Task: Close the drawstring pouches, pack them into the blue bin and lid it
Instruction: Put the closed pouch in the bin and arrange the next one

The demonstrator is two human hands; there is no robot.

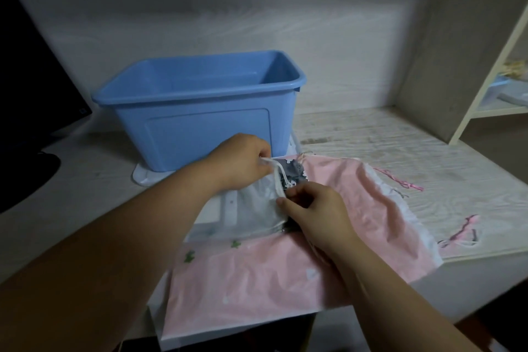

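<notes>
**A:** Panel one. What does each hand hold?

**B:** The left hand [243,163], at 11 o'clock of the work, pinches the thin white drawstring cord [275,173] in curled fingers. The right hand [314,214], at 5 o'clock, grips the gathered mouth of the small frosted white plastic drawstring pouch [251,208]. That pouch lies on the pale wood-grain table [400,146], and a dark patterned item [294,173] shows at its opening.

**A:** And the container?

**B:** The open light-blue plastic bin [200,128] stands at 12 o'clock, just behind the hands and apart from them. No pouch shows above its rim, though the near wall hides its floor.

**A:** Are there other pouches?

**B:** A broad pink plastic drawstring pouch [357,208] lies flat at 3 o'clock, with its loose pink cords [408,186] trailing on the table. A second pink pouch printed with small green figures [257,288] lies at 6 o'clock, under the forearms and overhanging the table edge.

**A:** Where is the lid?

**B:** A pale translucent flat piece [141,177] juts out from under the bin at 10 o'clock. It may be the lid, but I cannot tell.

**A:** How far along is the task?

**B:** It looks early. One pouch is being drawn shut, and the broad pink one does not look cinched. I cannot see the mouth of the printed one. Nothing appears to be packed, and the bin is uncovered.
</notes>
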